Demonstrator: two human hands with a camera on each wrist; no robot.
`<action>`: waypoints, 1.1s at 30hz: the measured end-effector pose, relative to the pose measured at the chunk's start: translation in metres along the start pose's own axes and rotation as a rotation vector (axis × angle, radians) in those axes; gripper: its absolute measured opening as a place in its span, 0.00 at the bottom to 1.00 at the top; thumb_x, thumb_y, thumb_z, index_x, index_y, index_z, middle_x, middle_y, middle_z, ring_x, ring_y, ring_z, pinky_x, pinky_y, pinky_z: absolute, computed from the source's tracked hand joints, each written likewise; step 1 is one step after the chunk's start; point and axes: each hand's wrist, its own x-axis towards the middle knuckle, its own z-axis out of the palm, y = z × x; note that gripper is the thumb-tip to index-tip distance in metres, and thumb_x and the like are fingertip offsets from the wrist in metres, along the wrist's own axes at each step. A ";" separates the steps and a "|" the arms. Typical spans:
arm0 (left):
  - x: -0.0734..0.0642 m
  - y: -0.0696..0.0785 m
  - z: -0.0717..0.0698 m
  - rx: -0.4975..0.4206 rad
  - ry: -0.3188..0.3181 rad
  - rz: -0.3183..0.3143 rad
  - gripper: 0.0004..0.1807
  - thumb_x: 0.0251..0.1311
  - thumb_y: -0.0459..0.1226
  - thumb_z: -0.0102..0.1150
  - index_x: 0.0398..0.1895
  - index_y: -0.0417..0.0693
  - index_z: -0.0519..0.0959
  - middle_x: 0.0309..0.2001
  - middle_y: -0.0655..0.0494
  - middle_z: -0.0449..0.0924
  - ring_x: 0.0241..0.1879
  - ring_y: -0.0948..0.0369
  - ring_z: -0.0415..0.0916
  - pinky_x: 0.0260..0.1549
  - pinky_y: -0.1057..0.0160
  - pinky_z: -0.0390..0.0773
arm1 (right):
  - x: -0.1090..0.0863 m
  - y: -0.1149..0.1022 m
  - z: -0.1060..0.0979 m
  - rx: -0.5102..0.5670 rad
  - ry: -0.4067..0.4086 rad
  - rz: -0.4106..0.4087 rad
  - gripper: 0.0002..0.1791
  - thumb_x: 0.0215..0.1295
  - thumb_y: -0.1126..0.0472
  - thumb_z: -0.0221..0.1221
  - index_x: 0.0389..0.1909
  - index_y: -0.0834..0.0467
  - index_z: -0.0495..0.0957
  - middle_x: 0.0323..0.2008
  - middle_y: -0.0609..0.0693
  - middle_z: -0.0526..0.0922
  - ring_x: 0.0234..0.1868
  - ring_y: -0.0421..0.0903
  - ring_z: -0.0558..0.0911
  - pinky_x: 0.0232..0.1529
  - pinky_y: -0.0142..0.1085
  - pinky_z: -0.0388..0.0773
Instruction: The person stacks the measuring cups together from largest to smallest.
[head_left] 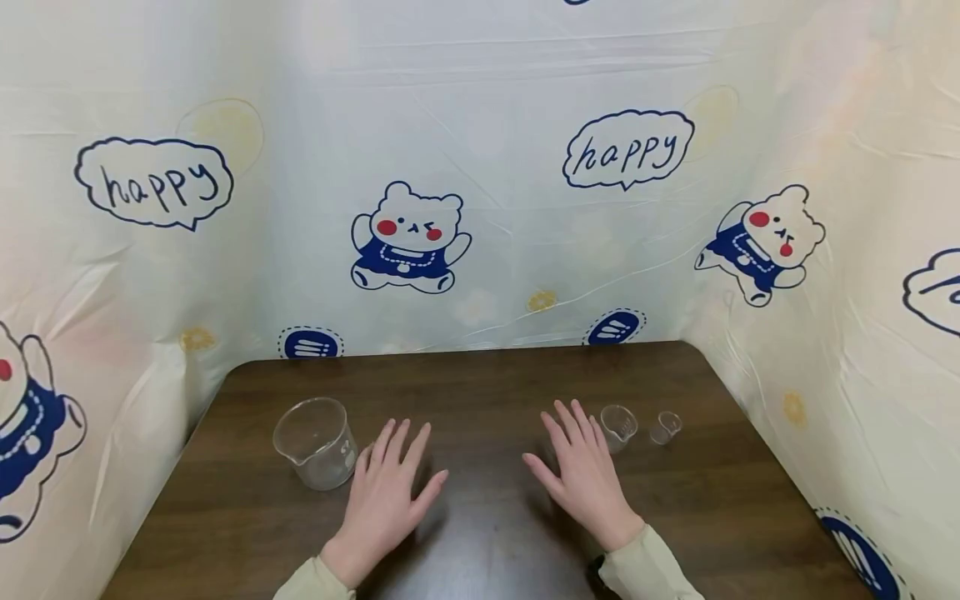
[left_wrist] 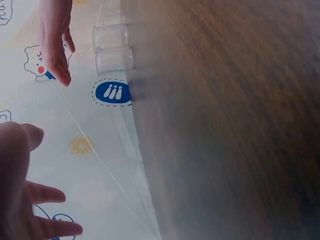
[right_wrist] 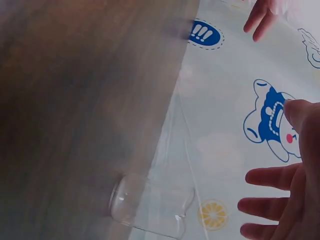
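Observation:
Both hands hold nothing, fingers spread and palms down over the table in the head view. The left hand is just right of a large clear glass beaker, its fingertips close to the beaker's side. My right hand hovers at the right, beside a medium clear beaker. Farther right stands a tiny clear beaker. All three are upright and look empty. The right wrist view shows a clear beaker below the right hand's fingers.
A dark brown wooden table with rounded far corners bears the beakers. A pale printed curtain with bears and "happy" bubbles rises along its back and sides.

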 end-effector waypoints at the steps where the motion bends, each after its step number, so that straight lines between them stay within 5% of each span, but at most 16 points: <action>1: 0.000 0.000 -0.001 -0.002 0.023 0.005 0.38 0.68 0.60 0.62 0.75 0.50 0.72 0.71 0.39 0.71 0.74 0.41 0.62 0.61 0.34 0.68 | 0.001 -0.001 -0.001 0.002 -0.002 -0.006 0.37 0.71 0.36 0.61 0.70 0.59 0.75 0.74 0.62 0.69 0.78 0.63 0.62 0.73 0.64 0.60; 6: 0.000 -0.001 -0.005 0.005 0.116 0.028 0.33 0.64 0.55 0.68 0.67 0.47 0.78 0.61 0.43 0.79 0.64 0.43 0.72 0.51 0.39 0.75 | 0.010 -0.006 -0.005 -0.005 -0.008 -0.045 0.35 0.71 0.38 0.62 0.68 0.60 0.76 0.70 0.62 0.73 0.74 0.62 0.68 0.69 0.61 0.67; 15: -0.003 -0.005 -0.012 0.026 0.158 0.033 0.27 0.64 0.51 0.69 0.60 0.46 0.82 0.56 0.46 0.82 0.58 0.45 0.76 0.46 0.41 0.79 | 0.021 -0.015 -0.008 -0.024 0.039 -0.120 0.29 0.71 0.42 0.64 0.61 0.59 0.80 0.57 0.57 0.82 0.62 0.58 0.78 0.60 0.55 0.76; 33: -0.009 -0.024 -0.044 0.025 0.262 0.009 0.25 0.60 0.46 0.72 0.56 0.42 0.83 0.51 0.42 0.84 0.51 0.43 0.80 0.41 0.42 0.82 | 0.039 -0.044 0.002 -0.003 -0.005 -0.192 0.28 0.72 0.41 0.63 0.61 0.59 0.80 0.57 0.55 0.82 0.62 0.56 0.78 0.58 0.54 0.78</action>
